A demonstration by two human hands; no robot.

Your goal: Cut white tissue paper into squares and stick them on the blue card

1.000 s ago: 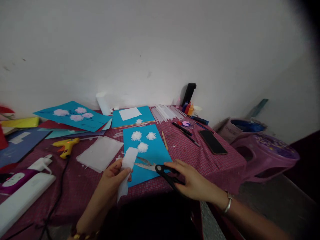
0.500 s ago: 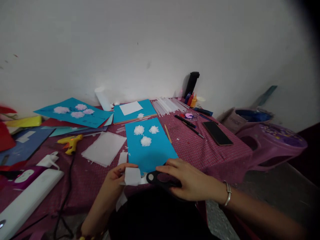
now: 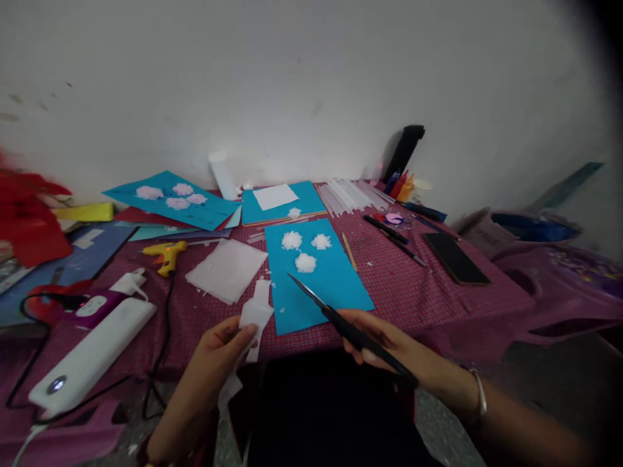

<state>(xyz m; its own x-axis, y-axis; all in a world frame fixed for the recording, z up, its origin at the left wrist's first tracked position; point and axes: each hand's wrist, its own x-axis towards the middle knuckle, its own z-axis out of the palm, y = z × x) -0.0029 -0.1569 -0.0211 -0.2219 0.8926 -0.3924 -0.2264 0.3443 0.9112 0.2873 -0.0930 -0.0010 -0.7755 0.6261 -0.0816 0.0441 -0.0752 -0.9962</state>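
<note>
Pinched between the thumb and fingers of my left hand [image 3: 228, 344] is a small piece of white paper [image 3: 256, 314], with more white paper hanging below the hand. My right hand [image 3: 377, 337] grips a pair of black-handled scissors [image 3: 335, 316], their blades together and pointing up and left over a blue sheet [image 3: 316, 301]. Three crumpled white paper puffs [image 3: 305, 262] sit on the upper part of that sheet. Left of it lie a white strip [image 3: 261, 292] and a stack of thin white squares [image 3: 226, 269].
A yellow glue gun [image 3: 167, 255] lies left, near a white power bank [image 3: 92, 357] with cables. Behind are another blue sheet with pinkish puffs [image 3: 178, 203] and glue sticks [image 3: 348, 196]. A phone [image 3: 455, 258], pens [image 3: 386, 228] and a pencil [image 3: 349, 251] lie right.
The scissors have come away from the white paper, moving right and tilting upward, and their blades now show. My left hand has turned with the paper. The view has shifted left.
</note>
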